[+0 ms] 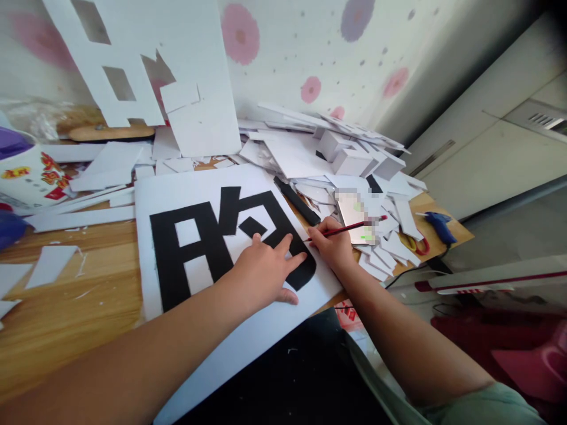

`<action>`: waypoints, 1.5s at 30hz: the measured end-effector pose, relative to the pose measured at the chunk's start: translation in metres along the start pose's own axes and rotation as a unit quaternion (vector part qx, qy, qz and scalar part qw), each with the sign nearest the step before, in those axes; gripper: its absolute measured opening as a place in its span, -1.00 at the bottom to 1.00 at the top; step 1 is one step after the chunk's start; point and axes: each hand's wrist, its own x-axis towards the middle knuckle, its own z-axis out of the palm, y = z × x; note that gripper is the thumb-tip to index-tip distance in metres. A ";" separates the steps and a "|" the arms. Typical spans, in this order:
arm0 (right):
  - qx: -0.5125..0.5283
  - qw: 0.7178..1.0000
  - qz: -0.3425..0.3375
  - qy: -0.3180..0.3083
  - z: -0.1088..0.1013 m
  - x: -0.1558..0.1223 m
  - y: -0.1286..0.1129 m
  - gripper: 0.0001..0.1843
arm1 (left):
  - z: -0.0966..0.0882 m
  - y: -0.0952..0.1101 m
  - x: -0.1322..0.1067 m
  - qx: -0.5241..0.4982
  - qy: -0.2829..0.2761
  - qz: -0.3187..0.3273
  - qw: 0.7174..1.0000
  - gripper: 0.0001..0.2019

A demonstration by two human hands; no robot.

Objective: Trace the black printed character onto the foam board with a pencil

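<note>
A white foam board (155,195) lies on the wooden table (66,307) with a large black cut-out character (177,260) on it. My left hand (263,268) presses flat on the black shape, fingers spread. My right hand (332,242) grips a red pencil (349,228) whose tip touches the board at the right edge of the black shape.
Several white foam offcuts (336,153) are heaped at the back right. A white board with cut-out holes (146,65) leans on the flowered wall. A blue glue gun (438,224), red-handled scissors (416,243) and a black strip (296,200) lie to the right. A printed tub (26,177) stands at left.
</note>
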 end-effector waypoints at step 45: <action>-0.098 0.993 -0.044 -0.050 0.015 0.035 -0.020 -0.76 | 0.003 -0.003 0.004 -0.024 -0.018 0.006 1.000 -0.09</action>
